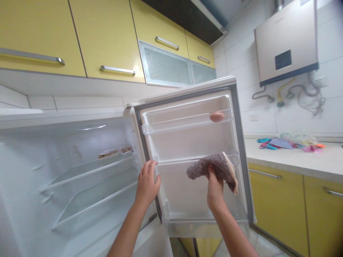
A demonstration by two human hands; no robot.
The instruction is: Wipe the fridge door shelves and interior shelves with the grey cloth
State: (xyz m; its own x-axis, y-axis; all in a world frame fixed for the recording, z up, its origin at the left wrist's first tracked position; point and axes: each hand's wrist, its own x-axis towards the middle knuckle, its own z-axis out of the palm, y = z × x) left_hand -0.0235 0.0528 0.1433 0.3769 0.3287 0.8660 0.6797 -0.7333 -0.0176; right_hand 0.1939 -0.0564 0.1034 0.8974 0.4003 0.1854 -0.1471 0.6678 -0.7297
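Note:
My right hand [215, 189] is closed around a grey-brown cloth [211, 167] with a pale edge, held against the middle door shelf [174, 166]. The fingers behind the cloth are hidden. My left hand [148, 180] curls over the left end of that same clear shelf, near the hinge side, its thumb pointing up. Both hands are at the inner side of the open fridge door [184, 142]. A brown egg [217, 116] lies at the right end of the upper door shelf [177, 122].
To the left is the fridge interior with glass shelves [88, 171] and small packed food [108, 153] at the back. A counter [292, 157] on the right bears colourful cloths or gloves [281, 143]. Yellow cabinets [107, 35] and a water heater [286, 43] are above.

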